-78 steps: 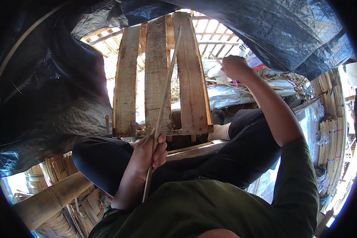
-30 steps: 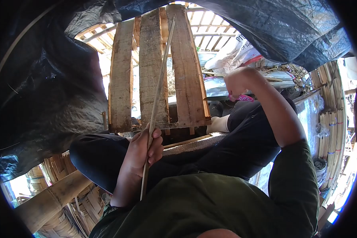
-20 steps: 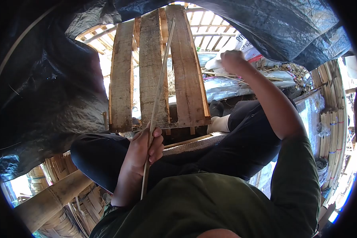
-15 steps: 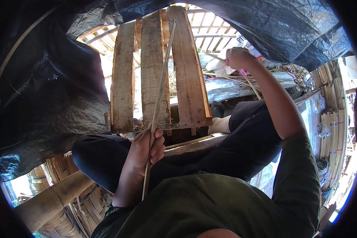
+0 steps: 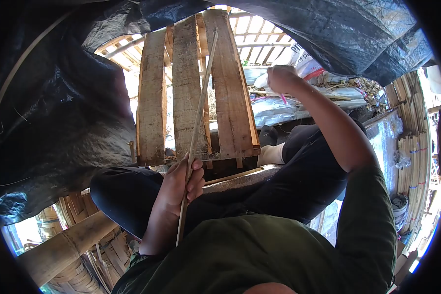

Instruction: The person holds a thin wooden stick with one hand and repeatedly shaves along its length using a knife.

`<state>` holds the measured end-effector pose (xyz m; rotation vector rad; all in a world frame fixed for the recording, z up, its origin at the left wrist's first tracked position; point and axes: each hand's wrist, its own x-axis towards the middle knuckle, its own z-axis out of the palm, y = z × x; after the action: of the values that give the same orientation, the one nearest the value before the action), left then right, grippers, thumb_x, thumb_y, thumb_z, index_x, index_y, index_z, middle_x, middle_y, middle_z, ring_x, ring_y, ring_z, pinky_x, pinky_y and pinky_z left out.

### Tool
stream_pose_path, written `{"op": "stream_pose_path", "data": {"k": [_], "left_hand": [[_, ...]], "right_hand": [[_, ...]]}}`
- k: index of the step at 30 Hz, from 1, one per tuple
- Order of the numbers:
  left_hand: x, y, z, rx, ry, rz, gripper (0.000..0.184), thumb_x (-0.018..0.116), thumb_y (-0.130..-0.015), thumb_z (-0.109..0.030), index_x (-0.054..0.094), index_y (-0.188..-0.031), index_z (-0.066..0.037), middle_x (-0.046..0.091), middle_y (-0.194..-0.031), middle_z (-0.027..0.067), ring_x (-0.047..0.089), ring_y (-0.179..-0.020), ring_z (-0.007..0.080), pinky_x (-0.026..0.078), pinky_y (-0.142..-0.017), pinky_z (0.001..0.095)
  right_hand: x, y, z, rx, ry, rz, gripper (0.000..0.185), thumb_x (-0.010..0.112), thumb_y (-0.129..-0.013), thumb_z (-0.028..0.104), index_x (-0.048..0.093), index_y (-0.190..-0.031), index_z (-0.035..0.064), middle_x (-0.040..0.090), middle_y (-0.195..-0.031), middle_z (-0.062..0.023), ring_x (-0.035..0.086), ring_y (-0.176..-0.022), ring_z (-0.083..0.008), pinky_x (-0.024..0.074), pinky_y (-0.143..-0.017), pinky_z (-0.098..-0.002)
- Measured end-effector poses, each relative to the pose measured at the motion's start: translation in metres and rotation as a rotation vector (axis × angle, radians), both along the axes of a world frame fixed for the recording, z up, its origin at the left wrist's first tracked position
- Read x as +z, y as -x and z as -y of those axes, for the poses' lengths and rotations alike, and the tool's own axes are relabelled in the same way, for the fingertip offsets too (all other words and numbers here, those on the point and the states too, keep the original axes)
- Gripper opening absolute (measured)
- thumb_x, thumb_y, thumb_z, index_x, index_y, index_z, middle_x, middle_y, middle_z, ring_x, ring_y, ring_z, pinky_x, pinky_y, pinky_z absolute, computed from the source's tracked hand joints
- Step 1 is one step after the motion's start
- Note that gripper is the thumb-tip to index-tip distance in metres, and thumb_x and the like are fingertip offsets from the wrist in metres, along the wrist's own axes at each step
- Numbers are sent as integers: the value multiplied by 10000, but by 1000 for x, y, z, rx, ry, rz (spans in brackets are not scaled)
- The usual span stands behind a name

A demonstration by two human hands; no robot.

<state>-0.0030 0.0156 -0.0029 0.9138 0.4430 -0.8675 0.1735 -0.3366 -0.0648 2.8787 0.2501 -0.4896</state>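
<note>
My left hand (image 5: 182, 183) is closed around a long, thin bamboo strip (image 5: 200, 108) above my lap. The strip slants upward in front of the wooden boards (image 5: 187, 88), its lower end close to my shirt. To the right of the boards, my right hand (image 5: 282, 79) is raised in a fist. A bit of pink material (image 5: 283, 99) shows just under this fist; the rest of what it grips is hidden. The boards stand side by side with gaps between them, beyond my crossed legs (image 5: 294, 181).
Dark plastic sheeting (image 5: 59, 98) hangs at the left and overhead. A thick bamboo pole (image 5: 66, 247) lies at lower left, near woven bamboo pieces. Bundled bamboo strips (image 5: 411, 161) stand at the right. A white printed sack (image 5: 301, 61) and wrapped material (image 5: 279, 112) lie behind my right hand.
My right fist has moved a little left and turned, and the thin end that stuck out to its left no longer shows. My left hand and the strip have barely moved.
</note>
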Motion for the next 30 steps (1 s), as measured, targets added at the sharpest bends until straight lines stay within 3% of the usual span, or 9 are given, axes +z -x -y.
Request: {"op": "stream_pose_path", "data": {"k": [2, 3, 5, 11, 13, 16, 18, 23, 30], "left_hand": [[-1, 0, 1, -19, -7, -4, 351, 283, -1049, -351, 450, -843, -121, 330, -485, -30, 302, -340, 87, 253, -316, 228], [-2, 1, 1, -19, -9, -1, 351, 283, -1049, -351, 450, -843, -121, 330, -485, -30, 302, -340, 87, 253, -316, 228], [-5, 2, 2, -19, 20, -33, 346, 292, -1041, -360, 455, -849, -123, 334, -489, -32, 309, -344, 88, 260, -323, 229], [-11, 3, 6, -61, 130, -34, 364, 325, -1005, -434, 465, -868, -128, 345, -505, -32, 318, -356, 107, 255, -360, 245], [-13, 4, 8, -75, 138, -24, 377, 338, -998, -454, 466, -871, -122, 347, -506, -26, 325, -357, 112, 260, -359, 246], [-15, 6, 11, -85, 146, -7, 382, 351, -996, -459, 463, -878, -114, 362, -517, -17, 331, -359, 115, 267, -357, 246], [-16, 8, 14, -84, 149, -2, 371, 351, -1002, -445, 461, -882, -112, 374, -529, -13, 328, -360, 113, 269, -355, 245], [-16, 7, 21, 5, 187, -123, 256, 348, -1040, -315, 447, -930, -106, 402, -600, -17, 317, -380, 82, 270, -352, 218], [-10, 5, 26, -31, 206, -123, 346, 309, -1053, -380, 454, -948, -85, 412, -611, -8, 339, -392, 86, 287, -337, 226]], "right_hand": [[2, -13, 10, -180, -35, 125, 189, 613, -820, 159, 703, -923, 28, 712, -867, -183, 708, -893, -268, 563, -747, -388], [6, -12, 12, -149, -68, 266, 212, 591, -832, 178, 699, -891, 6, 703, -838, -205, 709, -838, -309, 563, -760, -396], [16, -18, 15, -132, -238, 169, 236, 568, -842, 173, 683, -861, -32, 685, -813, -242, 699, -808, -351, 555, -758, -424], [64, 26, -34, -146, -603, 273, 265, 560, -848, 169, 650, -831, -80, 657, -788, -287, 676, -787, -415, 534, -753, -478], [68, 40, -46, -140, -654, 274, 262, 549, -861, 159, 636, -872, -88, 654, -760, -287, 679, -762, -413, 543, -745, -464], [72, 53, -58, -223, -759, 107, 202, 499, -932, 133, 547, -936, -63, 644, -732, -211, 663, -657, -334, 506, -612, -423], [65, 59, -62, 57, -808, 184, 155, 492, -962, 118, 487, -976, -36, 619, -685, -182, 649, -615, -309, 477, -559, -425], [68, 77, -72, 166, -831, -65, 131, 488, -976, 122, 442, -986, -1, 587, -645, -183, 632, -606, -343, 454, -567, -457], [43, 88, -82, 115, -984, 10, 242, 520, -974, 199, 423, -1010, -20, 598, -664, -197, 642, -649, -382, 467, -585, -463]]}}
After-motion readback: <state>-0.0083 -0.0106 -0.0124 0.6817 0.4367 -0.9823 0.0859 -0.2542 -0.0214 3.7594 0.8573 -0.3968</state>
